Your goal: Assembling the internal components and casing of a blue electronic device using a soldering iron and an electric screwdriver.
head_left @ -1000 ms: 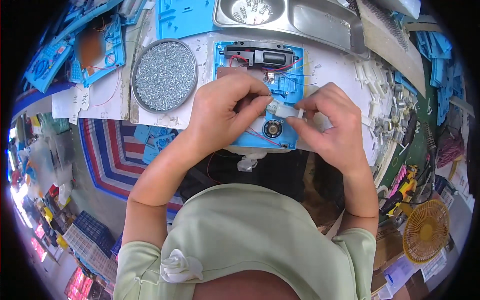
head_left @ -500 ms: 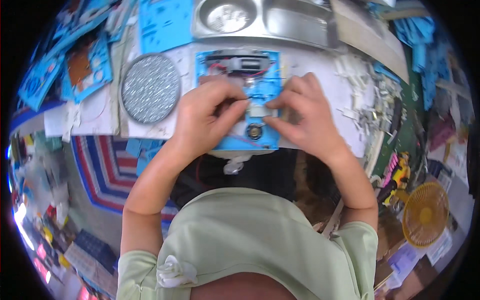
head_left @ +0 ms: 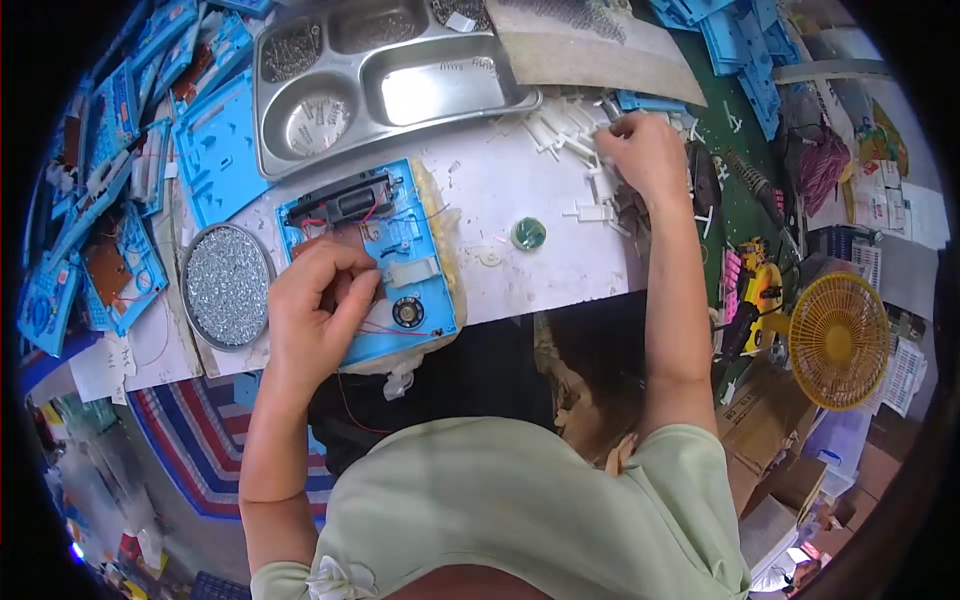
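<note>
A blue plastic casing [head_left: 385, 345] lies open on the table in front of me. Inside it are a black battery-like compartment [head_left: 348, 203], thin red wires, a small round speaker [head_left: 408, 312] and a whitish rectangular piece [head_left: 412, 271]. My left hand [head_left: 322, 305] rests over the casing's left side, thumb and forefinger pinched together; what they hold, if anything, is hidden. Farther off to the right, my right hand [head_left: 648, 158] reaches into a heap of white plastic parts [head_left: 597, 190], its fingers curled down at the heap's edge. I cannot make out anything in them.
Left of the casing stands a round dish of small silvery pieces [head_left: 228, 285]. A steel compartment tray [head_left: 400, 122] with springs and small metal parts sits behind. Blue casings [head_left: 105, 265] pile up at the left. A small green round container [head_left: 528, 234] and a yellow fan [head_left: 838, 340] are at the right.
My right hand has left the casing and moved right and away to the white parts. My left hand stays at the casing. The view has shifted, showing more of the tray.
</note>
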Action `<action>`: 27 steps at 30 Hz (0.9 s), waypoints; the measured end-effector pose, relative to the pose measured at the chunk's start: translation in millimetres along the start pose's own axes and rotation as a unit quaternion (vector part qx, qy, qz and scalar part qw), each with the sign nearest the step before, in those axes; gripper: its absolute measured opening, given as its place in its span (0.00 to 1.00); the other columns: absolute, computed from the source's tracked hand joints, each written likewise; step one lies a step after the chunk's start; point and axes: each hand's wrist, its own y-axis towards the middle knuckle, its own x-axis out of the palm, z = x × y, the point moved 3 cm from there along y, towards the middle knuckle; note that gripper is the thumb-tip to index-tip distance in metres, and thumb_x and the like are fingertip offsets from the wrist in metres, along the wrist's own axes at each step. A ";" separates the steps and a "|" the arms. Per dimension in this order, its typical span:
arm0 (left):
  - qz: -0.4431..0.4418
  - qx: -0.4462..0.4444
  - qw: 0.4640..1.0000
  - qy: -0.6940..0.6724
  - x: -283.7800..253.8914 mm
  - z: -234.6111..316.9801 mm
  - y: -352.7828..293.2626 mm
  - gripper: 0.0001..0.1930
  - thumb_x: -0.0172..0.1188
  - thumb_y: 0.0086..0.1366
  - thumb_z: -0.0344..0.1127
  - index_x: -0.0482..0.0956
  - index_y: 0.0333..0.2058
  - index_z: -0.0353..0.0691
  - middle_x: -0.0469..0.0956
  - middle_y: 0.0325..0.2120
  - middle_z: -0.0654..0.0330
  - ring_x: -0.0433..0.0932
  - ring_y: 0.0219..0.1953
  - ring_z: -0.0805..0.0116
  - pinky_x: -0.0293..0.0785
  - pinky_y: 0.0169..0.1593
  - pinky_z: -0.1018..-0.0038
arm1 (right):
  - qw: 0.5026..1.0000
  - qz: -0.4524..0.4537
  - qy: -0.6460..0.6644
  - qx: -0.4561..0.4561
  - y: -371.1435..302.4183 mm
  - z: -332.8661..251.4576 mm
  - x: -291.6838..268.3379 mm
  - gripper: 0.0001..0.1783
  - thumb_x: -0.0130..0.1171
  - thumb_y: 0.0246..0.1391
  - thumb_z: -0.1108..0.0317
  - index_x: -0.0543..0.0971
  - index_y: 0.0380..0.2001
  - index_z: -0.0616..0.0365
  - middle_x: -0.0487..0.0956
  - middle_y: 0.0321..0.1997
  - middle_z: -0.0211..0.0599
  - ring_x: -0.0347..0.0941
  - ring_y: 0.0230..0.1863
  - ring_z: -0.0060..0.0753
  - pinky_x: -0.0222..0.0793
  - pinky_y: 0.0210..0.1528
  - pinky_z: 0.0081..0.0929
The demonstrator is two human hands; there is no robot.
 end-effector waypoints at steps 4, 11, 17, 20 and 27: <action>-0.009 0.038 0.999 0.026 -9.9 33.4 18.1 0.11 0.68 0.58 0.22 0.80 0.40 0.35 0.77 0.28 0.60 0.68 0.21 0.73 0.65 0.27 0.76 | 0.996 0.066 0.022 -0.057 -18.1 -20.3 -11.5 0.18 0.66 0.47 0.56 0.86 0.33 0.62 0.83 0.25 0.45 0.81 0.30 0.46 0.75 0.38 0.37; -0.150 0.072 0.986 -0.025 26.0 61.3 87.4 0.13 0.68 0.63 0.31 0.80 0.45 0.35 0.77 0.24 0.65 0.70 0.23 0.81 0.66 0.26 0.78 | 0.924 0.044 0.240 -0.295 -105.1 -107.1 -49.6 0.11 0.71 0.47 0.66 0.82 0.35 0.54 0.81 0.21 0.28 0.77 0.21 0.31 0.69 0.28 0.29; -0.232 -0.011 0.969 -0.086 30.6 62.3 99.2 0.07 0.62 0.69 0.33 0.78 0.36 0.35 0.79 0.23 0.65 0.71 0.20 0.83 0.67 0.23 0.80 | 0.869 0.140 0.366 -0.302 -106.8 -105.7 -42.9 0.17 0.73 0.48 0.73 0.82 0.43 0.58 0.85 0.31 0.35 0.82 0.29 0.27 0.75 0.35 0.23; -0.239 -0.144 0.924 -0.260 40.8 66.1 100.5 0.06 0.59 0.71 0.33 0.78 0.36 0.37 0.77 0.23 0.68 0.69 0.20 0.85 0.64 0.22 0.83 | 0.792 0.032 0.585 -0.169 -112.5 -110.4 -32.2 0.21 0.68 0.55 0.78 0.78 0.52 0.63 0.85 0.39 0.38 0.83 0.38 0.26 0.78 0.44 0.23; -0.442 0.018 0.894 -0.073 38.9 67.6 127.0 0.08 0.64 0.69 0.36 0.84 0.37 0.36 0.80 0.25 0.64 0.75 0.28 0.75 0.72 0.34 0.73 | 0.745 -0.010 0.660 -0.098 -135.2 -73.7 -22.7 0.28 0.61 0.58 0.84 0.70 0.62 0.69 0.80 0.46 0.36 0.76 0.46 0.21 0.73 0.51 0.23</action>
